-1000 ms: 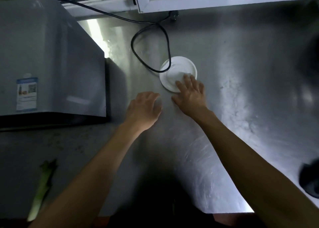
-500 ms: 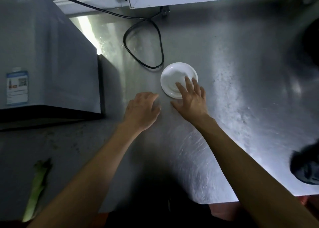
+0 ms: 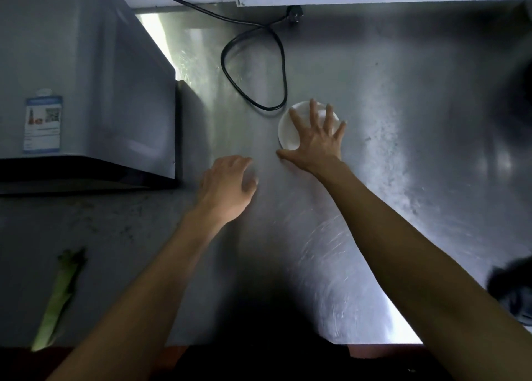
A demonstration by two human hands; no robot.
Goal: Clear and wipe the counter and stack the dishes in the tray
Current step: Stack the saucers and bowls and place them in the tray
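Your right hand (image 3: 316, 141) lies flat with fingers spread on the white dish (image 3: 288, 134), near the middle of the steel surface (image 3: 403, 179), toward its back edge. Your left hand (image 3: 227, 187) hovers just beside it, fingers loosely curled, holding nothing. A black cord (image 3: 253, 72) loops behind the dish.

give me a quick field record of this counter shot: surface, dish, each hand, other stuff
surface: steel counter, scuffed and streaked
dish: small white plate, flat on the counter
right hand: fingers spread, lying over the plate
left hand: loosely curled, holding nothing, beside the plate
cord: black cable looped just behind the plate
appliance: grey box at far left
vegetable: green stalk at near left
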